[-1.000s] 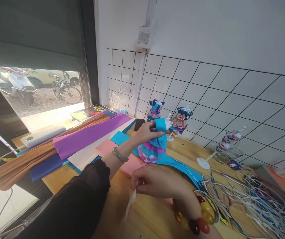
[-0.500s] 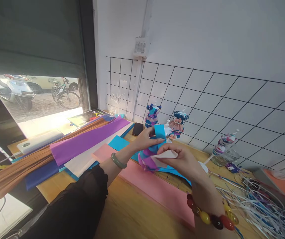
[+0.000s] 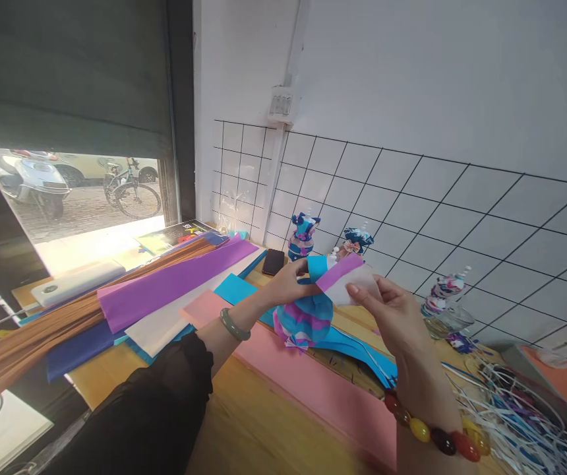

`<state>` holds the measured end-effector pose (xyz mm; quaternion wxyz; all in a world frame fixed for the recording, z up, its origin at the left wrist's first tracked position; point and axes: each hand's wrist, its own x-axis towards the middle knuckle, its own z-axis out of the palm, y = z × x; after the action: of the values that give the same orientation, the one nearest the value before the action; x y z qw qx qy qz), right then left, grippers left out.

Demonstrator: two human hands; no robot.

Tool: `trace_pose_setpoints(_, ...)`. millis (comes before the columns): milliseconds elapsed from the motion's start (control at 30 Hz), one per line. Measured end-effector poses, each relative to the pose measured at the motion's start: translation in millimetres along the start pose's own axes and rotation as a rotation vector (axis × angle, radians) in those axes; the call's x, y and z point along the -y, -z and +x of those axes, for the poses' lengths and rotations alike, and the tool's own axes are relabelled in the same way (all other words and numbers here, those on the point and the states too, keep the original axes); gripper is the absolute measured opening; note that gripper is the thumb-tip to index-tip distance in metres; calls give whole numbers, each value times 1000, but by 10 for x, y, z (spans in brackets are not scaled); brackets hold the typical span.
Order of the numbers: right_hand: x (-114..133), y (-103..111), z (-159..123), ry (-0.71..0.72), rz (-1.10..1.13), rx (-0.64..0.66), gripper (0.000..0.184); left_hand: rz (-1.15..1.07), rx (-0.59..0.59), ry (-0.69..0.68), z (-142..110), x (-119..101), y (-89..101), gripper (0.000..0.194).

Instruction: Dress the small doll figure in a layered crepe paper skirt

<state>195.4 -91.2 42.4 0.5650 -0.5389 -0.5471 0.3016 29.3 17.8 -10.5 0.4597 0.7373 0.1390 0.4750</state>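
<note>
My left hand [image 3: 291,284] is closed around the upper part of a small figure in a paper dress. Its layered blue, purple and pink skirt [image 3: 303,320] flares below my fingers, with a little bow at the hem. A bright blue paper band [image 3: 318,267] wraps the top. Between thumb and fingers, my right hand [image 3: 397,310] pinches a piece of white paper with a purple stripe [image 3: 343,280]. That paper is held up against the right side of the figure and partly covers it.
Similar dressed figures stand behind, one at centre [image 3: 303,237] and one at right [image 3: 444,290]. A phone [image 3: 273,262] lies near the wall. Pink paper [image 3: 313,382] and purple paper [image 3: 179,284] spread over the wooden table. Tangled strips [image 3: 521,409] heap at right, beside a glass [image 3: 454,320].
My right hand has lifted and turned its paper, so the purple stripe now shows beside the blue band. My left hand keeps its hold on the figure.
</note>
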Motion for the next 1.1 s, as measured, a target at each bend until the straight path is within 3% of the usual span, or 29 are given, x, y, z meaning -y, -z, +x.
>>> trace_pose_setpoints(300,-33,72,42,-47,-95,-87,37,56,36,78,-33,-125,61,58)
trace_pose_setpoints(467,-44,60,44,-91,3,-97,41,-9,88,85,-39,-208,150,78)
trace_pose_setpoints(667,-28,84,29,-78,25,-130,43,-183,90,80,-6,-189,284,67)
trace_pose_setpoints(800,-4,106,23,-85,-7,-69,41,-177,100,115,-10,-206,252,74)
trace_pose_setpoints(1100,-91,140,63,-83,32,-14,37,-87,188,3,-33,-255,225,79)
